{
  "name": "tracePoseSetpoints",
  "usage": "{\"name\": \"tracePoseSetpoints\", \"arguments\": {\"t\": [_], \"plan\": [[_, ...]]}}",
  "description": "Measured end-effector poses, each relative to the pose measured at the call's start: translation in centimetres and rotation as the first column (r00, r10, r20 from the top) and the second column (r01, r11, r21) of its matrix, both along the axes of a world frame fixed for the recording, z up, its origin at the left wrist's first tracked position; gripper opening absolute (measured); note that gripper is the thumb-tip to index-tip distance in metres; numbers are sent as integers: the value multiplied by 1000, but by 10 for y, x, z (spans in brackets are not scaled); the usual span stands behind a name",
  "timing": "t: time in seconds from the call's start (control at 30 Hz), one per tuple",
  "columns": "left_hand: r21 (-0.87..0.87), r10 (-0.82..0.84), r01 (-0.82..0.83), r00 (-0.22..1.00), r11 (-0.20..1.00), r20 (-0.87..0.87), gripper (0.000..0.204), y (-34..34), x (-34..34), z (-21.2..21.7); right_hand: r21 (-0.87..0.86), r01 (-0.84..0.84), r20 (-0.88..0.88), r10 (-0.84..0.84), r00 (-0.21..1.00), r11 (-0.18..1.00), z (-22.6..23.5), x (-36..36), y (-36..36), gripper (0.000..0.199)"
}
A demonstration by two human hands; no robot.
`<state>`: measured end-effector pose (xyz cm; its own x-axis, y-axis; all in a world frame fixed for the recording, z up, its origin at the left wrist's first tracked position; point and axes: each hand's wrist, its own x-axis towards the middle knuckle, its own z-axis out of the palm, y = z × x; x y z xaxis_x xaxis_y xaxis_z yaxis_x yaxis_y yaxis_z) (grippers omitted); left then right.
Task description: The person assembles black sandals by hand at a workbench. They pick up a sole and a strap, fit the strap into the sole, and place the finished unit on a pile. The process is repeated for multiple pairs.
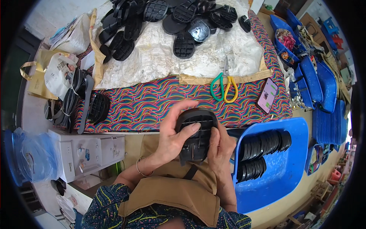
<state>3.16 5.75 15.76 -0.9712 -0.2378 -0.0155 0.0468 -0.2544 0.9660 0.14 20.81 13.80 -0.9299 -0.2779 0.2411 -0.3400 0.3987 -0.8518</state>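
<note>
A black ribbed sole piece is gripped by both hands just above the lap, in front of the table edge. The left hand is closed round its left side, thumb pressed across the gridded face; the right hand is clamped on its right edge, fingers curled. Its rounded top and square ridges are shown facing up. More black pieces are stacked in the blue tub just beside; scissors are seen lying on the patterned cloth beyond.
</note>
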Motion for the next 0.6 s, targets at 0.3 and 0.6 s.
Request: {"name": "tracePoseSetpoints", "arguments": {"t": [0.3,0.6], "plan": [[533,-376,416,907,737,-188,62,-16,-14,-13,-487,231,210,-144,967,842,-6,-13,4,33],[186,-270,246,957,951,111,57,5,10,-17,-255,322,-32,-340,940,912,-11,-14,4,31]]}}
